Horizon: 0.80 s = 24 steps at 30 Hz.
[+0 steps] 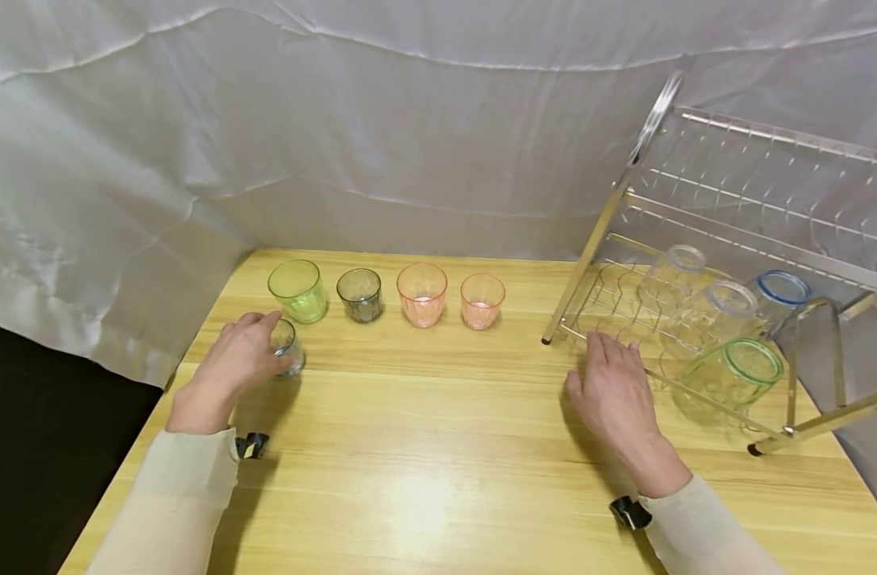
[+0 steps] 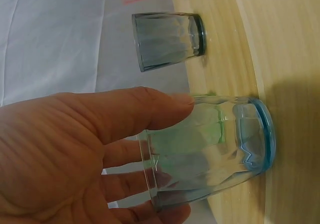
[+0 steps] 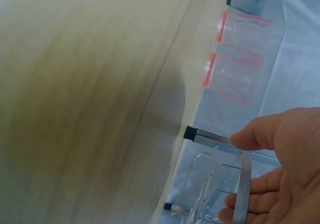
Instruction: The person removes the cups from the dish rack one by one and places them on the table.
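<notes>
My left hand (image 1: 233, 359) grips a clear, blue-tinted glass tumbler (image 2: 235, 139) at the left of the table. The thumb lies on its near side and the fingers reach round behind; its base is close to the wood. My right hand (image 1: 614, 391) is at the front left corner of a metal dish rack (image 1: 593, 249), fingers loosely extended over the lower rail. In the right wrist view the thumb overlaps the rack's corner, and the fingers lie beyond a flat bar (image 3: 243, 186).
Along the back stand a green glass (image 1: 302, 299), a grey glass (image 1: 361, 303) and two pink glasses (image 1: 422, 299). Upside down on the lower rack are two clear glasses, a blue-rimmed glass (image 1: 779, 291) and a green glass jar-like cup (image 1: 719, 387). A grey curtain (image 1: 424, 144) hangs behind.
</notes>
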Each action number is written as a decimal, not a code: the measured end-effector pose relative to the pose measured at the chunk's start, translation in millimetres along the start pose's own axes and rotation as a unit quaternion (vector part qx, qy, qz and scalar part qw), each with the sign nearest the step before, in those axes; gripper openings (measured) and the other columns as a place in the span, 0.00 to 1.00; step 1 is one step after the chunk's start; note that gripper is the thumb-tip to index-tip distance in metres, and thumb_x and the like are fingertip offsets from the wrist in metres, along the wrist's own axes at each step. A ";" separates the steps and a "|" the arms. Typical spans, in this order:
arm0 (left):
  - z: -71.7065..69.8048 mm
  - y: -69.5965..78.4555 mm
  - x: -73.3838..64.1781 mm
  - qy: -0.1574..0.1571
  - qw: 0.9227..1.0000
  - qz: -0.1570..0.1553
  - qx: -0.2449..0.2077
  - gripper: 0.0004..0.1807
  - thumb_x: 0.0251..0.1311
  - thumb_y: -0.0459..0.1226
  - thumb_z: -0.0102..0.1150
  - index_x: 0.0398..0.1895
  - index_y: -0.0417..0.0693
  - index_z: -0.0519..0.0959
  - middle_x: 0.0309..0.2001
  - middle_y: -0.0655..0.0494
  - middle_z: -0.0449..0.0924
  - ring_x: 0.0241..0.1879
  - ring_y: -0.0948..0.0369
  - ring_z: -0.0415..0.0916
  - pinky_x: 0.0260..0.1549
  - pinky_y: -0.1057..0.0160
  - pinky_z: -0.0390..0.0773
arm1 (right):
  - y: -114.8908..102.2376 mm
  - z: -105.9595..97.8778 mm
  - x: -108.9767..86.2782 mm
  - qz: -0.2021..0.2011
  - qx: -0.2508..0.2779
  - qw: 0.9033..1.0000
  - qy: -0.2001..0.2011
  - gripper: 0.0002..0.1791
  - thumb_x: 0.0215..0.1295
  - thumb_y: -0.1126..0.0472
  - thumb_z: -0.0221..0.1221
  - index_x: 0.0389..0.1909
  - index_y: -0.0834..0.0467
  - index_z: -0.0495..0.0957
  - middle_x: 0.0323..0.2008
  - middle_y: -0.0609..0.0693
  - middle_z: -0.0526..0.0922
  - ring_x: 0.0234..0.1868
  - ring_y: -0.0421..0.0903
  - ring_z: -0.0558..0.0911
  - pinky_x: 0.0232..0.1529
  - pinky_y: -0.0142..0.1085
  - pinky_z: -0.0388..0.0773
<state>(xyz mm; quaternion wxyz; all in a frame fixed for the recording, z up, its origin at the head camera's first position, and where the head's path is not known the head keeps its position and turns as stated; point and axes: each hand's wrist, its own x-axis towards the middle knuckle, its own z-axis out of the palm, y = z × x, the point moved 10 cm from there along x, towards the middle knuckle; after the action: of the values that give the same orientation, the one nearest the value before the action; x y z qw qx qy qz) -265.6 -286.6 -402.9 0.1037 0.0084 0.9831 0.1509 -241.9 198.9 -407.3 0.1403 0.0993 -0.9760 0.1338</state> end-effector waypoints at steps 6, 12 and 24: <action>0.9 0.8 1.0 0.001 1.000 0.000 0.005 0.50 0.64 0.46 0.69 0.80 0.29 0.56 0.72 0.20 0.60 0.67 0.20 0.59 0.68 0.25 0.64 | 0.6 -1.0 0.2 0.000 -0.003 1.000 0.001 0.36 0.68 0.62 0.61 0.70 0.80 0.65 0.67 0.78 0.72 0.69 0.75 0.70 0.77 0.70 0.57; 1.2 2.0 -2.5 0.001 1.000 0.005 0.002 0.52 0.64 0.47 0.68 0.80 0.27 0.53 0.73 0.19 0.58 0.68 0.20 0.58 0.68 0.25 0.64 | -0.1 1.3 -0.6 -0.002 -0.010 1.000 -0.003 0.36 0.69 0.61 0.61 0.71 0.79 0.64 0.67 0.78 0.72 0.69 0.75 0.71 0.77 0.70 0.55; -1.0 9.0 -3.3 -0.009 1.000 0.014 0.007 0.48 0.65 0.41 0.67 0.81 0.31 0.55 0.75 0.21 0.57 0.69 0.21 0.60 0.68 0.25 0.65 | 0.9 1.6 -2.0 -0.003 -0.023 1.000 -0.001 0.36 0.69 0.61 0.60 0.71 0.79 0.65 0.67 0.78 0.72 0.67 0.76 0.72 0.77 0.69 0.57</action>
<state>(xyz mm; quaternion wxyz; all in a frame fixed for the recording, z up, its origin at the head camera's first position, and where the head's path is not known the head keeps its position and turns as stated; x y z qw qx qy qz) -262.7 -278.5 -398.6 0.1100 0.0247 0.9829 0.1453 -240.7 199.7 -409.6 0.1416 0.0993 -0.9787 0.1104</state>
